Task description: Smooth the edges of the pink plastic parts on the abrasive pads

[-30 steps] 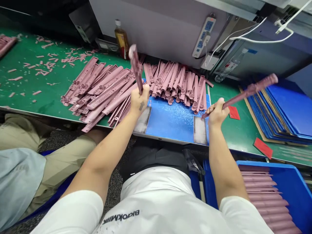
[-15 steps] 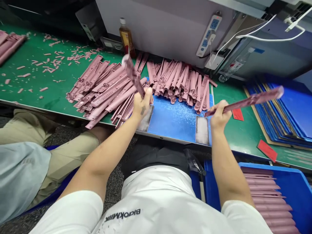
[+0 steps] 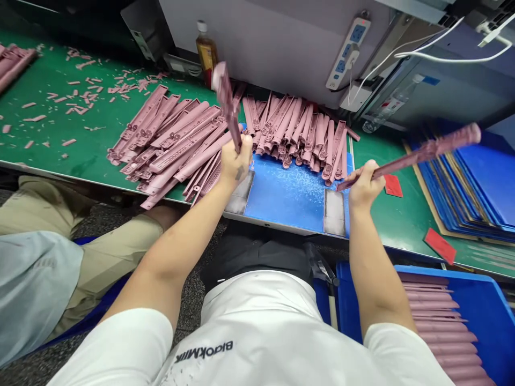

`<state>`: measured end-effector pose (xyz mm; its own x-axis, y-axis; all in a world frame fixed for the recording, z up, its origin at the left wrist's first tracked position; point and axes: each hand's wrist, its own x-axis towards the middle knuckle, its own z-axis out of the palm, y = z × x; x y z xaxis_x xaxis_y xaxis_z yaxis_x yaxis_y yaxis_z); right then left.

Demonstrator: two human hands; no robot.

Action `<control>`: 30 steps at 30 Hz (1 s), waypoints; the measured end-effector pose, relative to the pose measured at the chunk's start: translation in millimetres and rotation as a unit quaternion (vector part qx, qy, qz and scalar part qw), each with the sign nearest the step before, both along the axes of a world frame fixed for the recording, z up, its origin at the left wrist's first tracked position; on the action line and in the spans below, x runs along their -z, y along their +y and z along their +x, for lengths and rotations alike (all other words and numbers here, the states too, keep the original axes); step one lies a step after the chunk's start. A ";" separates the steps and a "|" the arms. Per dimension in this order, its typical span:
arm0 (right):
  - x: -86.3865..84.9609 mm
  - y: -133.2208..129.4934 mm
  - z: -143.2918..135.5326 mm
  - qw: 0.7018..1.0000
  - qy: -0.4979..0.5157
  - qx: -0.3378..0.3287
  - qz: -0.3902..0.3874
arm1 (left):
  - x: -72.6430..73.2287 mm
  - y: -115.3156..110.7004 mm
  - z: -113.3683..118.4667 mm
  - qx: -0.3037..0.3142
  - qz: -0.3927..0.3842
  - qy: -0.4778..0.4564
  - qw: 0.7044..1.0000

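My left hand [image 3: 237, 160] is closed round the lower end of a long pink plastic part [image 3: 228, 102], which points up and away, its far tip blurred. In my right hand [image 3: 366, 185] a second long pink plastic part [image 3: 426, 153] is gripped near one end and slants up to the right, also smeared at the tip. Both hands are raised above the near side of the bench. Between them lies a blue mat [image 3: 281, 195] with pale specks on it. Beyond it is a pile of pink parts [image 3: 298, 131], and another pile [image 3: 173, 145] lies left of my left hand.
A stack of blue sheets [image 3: 475, 187] and red pieces [image 3: 440, 245] lie on the right. Below stands a blue bin [image 3: 488, 305] with pink parts. A drink bottle [image 3: 206, 53] and power strip [image 3: 348, 53] are at the back. A seated person's legs [image 3: 116, 252] are at left.
The left part's tip has swung slightly right and up, and the right part's far end has risen a little. Both hands keep their hold. The view has shifted slightly.
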<state>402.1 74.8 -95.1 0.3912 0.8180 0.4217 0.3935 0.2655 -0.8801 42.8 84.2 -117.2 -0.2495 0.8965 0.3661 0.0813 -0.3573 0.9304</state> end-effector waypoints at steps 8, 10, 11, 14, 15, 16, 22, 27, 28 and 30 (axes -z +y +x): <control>30.9 -184.7 17.4 0.991 -0.087 -0.104 0.006 | 18.1 -155.7 -36.6 0.045 0.048 0.053 0.996; 19.4 -169.0 25.8 0.989 -0.122 -0.058 0.056 | 3.4 -142.3 -47.2 0.021 0.083 0.096 0.992; 10.6 -149.0 28.0 0.982 -0.168 -0.025 0.084 | -8.1 -125.3 -50.6 0.013 0.104 0.133 0.985; -22.8 -62.5 16.5 0.941 -0.303 0.026 0.149 | -53.0 -48.0 -49.2 0.021 0.142 0.247 0.958; -34.2 -30.1 5.3 0.931 -0.329 0.013 0.155 | -68.6 -17.6 -44.6 0.031 0.137 0.290 0.947; -44.6 2.7 -9.1 0.923 -0.353 -0.012 0.153 | -82.8 13.4 -38.5 0.033 0.135 0.334 0.932; -66.1 180.2 -106.9 0.839 -0.513 -0.149 0.099 | -101.5 167.1 1.6 0.095 0.008 0.517 0.851; -59.2 233.6 -125.4 0.794 -0.585 -0.165 -0.003 | -69.3 218.7 -3.0 0.089 -0.026 0.530 0.843; -58.6 228.5 -123.1 0.791 -0.589 -0.168 -0.006 | -66.0 219.2 -9.2 0.091 -0.022 0.523 0.847; -56.8 205.3 -117.5 0.794 -0.578 -0.187 0.021 | -63.6 208.5 -25.0 0.099 0.000 0.499 0.861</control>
